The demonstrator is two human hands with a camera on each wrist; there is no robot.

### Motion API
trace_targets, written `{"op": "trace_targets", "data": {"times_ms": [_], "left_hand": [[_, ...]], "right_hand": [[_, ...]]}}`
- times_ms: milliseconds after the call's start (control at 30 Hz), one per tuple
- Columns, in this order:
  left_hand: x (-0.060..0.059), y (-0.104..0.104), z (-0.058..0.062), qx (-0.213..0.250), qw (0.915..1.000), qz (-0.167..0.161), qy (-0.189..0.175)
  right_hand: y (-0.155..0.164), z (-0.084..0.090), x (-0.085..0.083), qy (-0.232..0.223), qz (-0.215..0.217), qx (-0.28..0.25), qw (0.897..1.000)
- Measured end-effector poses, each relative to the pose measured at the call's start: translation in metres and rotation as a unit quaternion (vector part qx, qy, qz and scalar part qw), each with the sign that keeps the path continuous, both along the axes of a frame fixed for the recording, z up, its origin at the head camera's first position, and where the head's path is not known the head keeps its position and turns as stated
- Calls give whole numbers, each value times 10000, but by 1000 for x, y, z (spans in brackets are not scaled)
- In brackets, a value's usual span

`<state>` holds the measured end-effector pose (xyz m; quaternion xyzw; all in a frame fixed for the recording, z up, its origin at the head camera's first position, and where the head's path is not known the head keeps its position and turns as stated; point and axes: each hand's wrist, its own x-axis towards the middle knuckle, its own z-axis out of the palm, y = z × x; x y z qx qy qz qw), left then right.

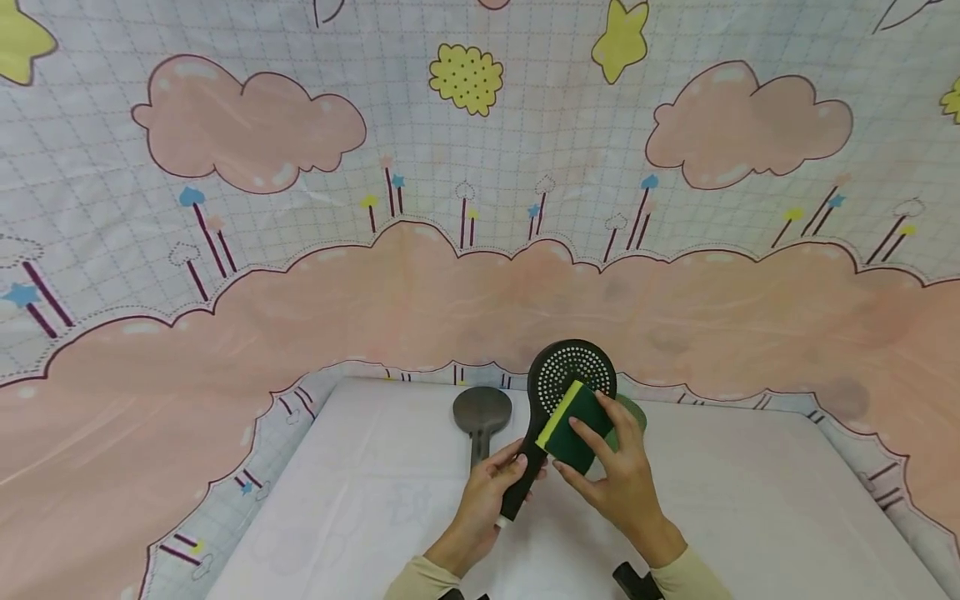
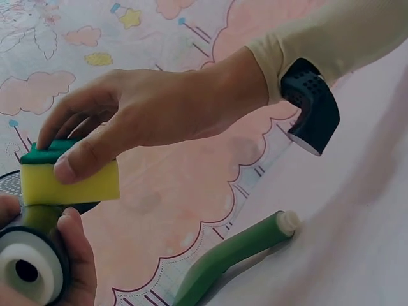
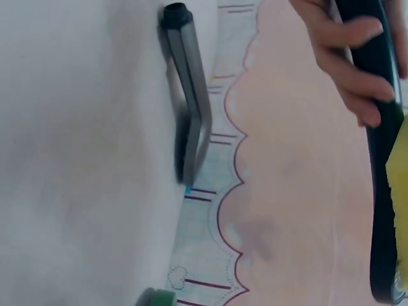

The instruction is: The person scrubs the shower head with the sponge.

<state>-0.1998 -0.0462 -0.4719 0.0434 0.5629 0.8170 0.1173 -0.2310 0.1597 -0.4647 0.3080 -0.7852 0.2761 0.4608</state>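
the left hand [image 1: 491, 483] is curled round the handle of a black shower head [image 1: 558, 400], near the middle of the table's [image 1: 360, 500] near edge, holding it up off the top with the round face tilted away and the holed plate toward the person. in the left wrist view the handle's white-ringed end shows inside that grip. the right hand [image 1: 618, 475] pinches a sponge [image 1: 576, 425], thumb on its near side and fingers over the green top, with the yellow layer below; the sponge lies against the lower part of the holed face. the two hands are close together, just beside one another but not touching, each closed on its own thing. both sleeves are pale, and a dark device sits at each wrist.

farther back, a grey shower head [image 1: 482, 417] lies flat on the white table, just left of the black one, its head toward the far edge and its handle pointing at the person. a green shower head [image 1: 633, 412] lies behind the right hand, mostly hidden in the head view; the left wrist view shows its green handle [image 2: 236, 255] with a white end, resting near the table's far edge. past that edge hangs a cloth [image 1: 480, 250] printed with pink clouds and yellow stars.
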Motion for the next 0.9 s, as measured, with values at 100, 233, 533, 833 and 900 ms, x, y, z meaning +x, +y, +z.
{"op": "trace_targets", "data": {"times_ms": [100, 233, 533, 833, 900], "left_hand": [[0, 1, 1, 24, 10000, 71, 17], [1, 1, 2, 46, 9999, 91, 55], [2, 3, 2, 154, 9998, -57, -63], [2, 7, 5, 131, 9997, 27, -196], [2, 7, 6, 102, 9997, 29, -215]], "right_hand": [[-3, -2, 2, 148, 15, 115, 9998], [-2, 1, 1, 305, -82, 201, 9993], [4, 5, 0, 197, -258, 110, 9994], [-2, 2, 7, 63, 15, 421, 9991], [-2, 2, 10, 23, 127, 409, 9991]]}}
